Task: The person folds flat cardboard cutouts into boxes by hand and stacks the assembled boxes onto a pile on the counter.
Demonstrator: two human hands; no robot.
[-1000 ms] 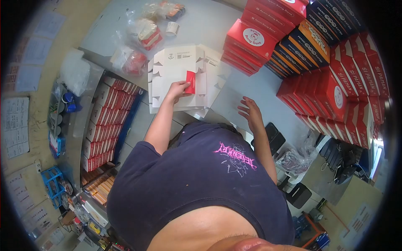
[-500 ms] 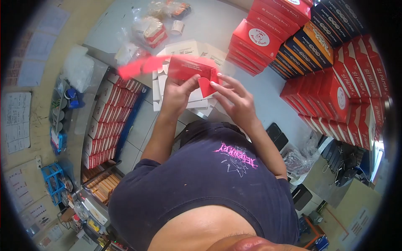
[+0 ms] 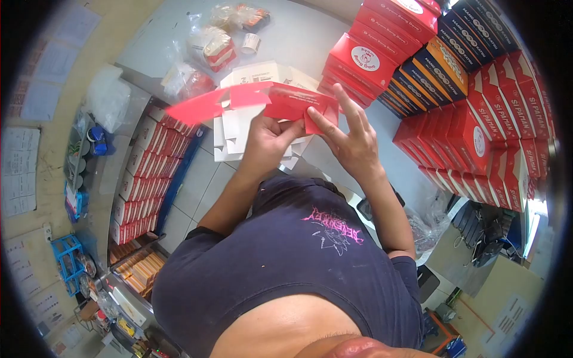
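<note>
A partly folded red cardboard box (image 3: 292,102) is held up in front of my chest, its long loose panel stretching out to the left. My left hand (image 3: 270,142) grips its lower edge near the middle, thumb and fingers closed. At the box's right end, my right hand (image 3: 353,136) has a finger pressed on a small folded flap, while other fingers point upward. Where the right thumb lies is hard to see. Beneath the box, pale unfolded cartons (image 3: 230,128) lie piled on the table, partly covered by it.
Stacked red boxes (image 3: 364,56) and black-and-orange boxes (image 3: 439,68) stand on the right of the white table (image 3: 161,39). Plastic bags (image 3: 212,45) and a paper cup (image 3: 251,43) sit at the back. A shelf at left holds rows of red-and-white cartons (image 3: 140,173).
The box has shifted right and turned, its long panel swinging lower. My left hand has moved right and down; my right hand has moved right, its fingers now over the end flap.
</note>
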